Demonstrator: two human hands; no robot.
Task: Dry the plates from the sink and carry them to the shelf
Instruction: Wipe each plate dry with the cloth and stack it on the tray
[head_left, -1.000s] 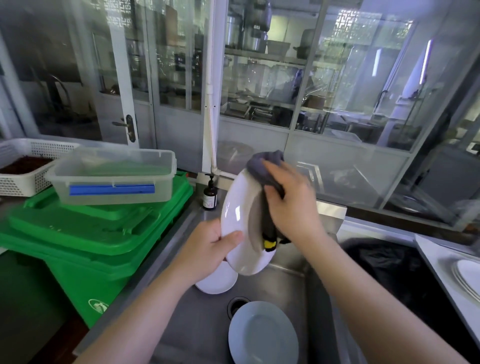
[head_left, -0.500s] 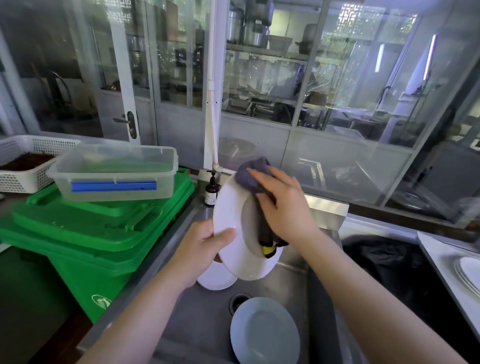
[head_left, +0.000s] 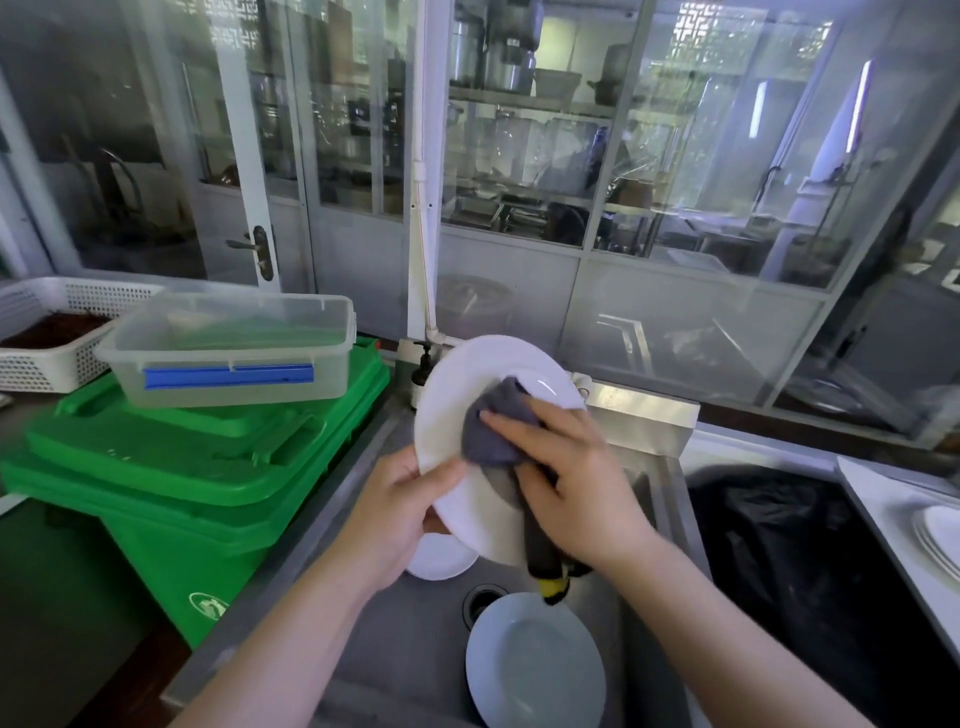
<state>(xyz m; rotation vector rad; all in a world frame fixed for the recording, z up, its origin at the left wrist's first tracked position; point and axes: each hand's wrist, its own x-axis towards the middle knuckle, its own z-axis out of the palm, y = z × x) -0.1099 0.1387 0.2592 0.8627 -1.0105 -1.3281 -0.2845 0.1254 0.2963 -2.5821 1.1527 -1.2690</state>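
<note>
At the centre of the frame the left hand (head_left: 402, 512) grips the lower left rim of a round white ceramic plate (head_left: 457, 415), thumb curled over its face, holding it tilted on edge above the stainless steel sink (head_left: 410, 639). The right hand (head_left: 571, 483) presses a crumpled grey cloth (head_left: 493, 431) against the plate's middle, fingers curled around the cloth. Below, 2 more plates lie in the sink: a small white plate (head_left: 439, 558) under the left hand, and a round pale blue plate (head_left: 535, 662) beside the drain (head_left: 480, 597). At the left, a clear plastic lidded box (head_left: 228, 353) sits on a green wheeled bin (head_left: 187, 467).
</note>
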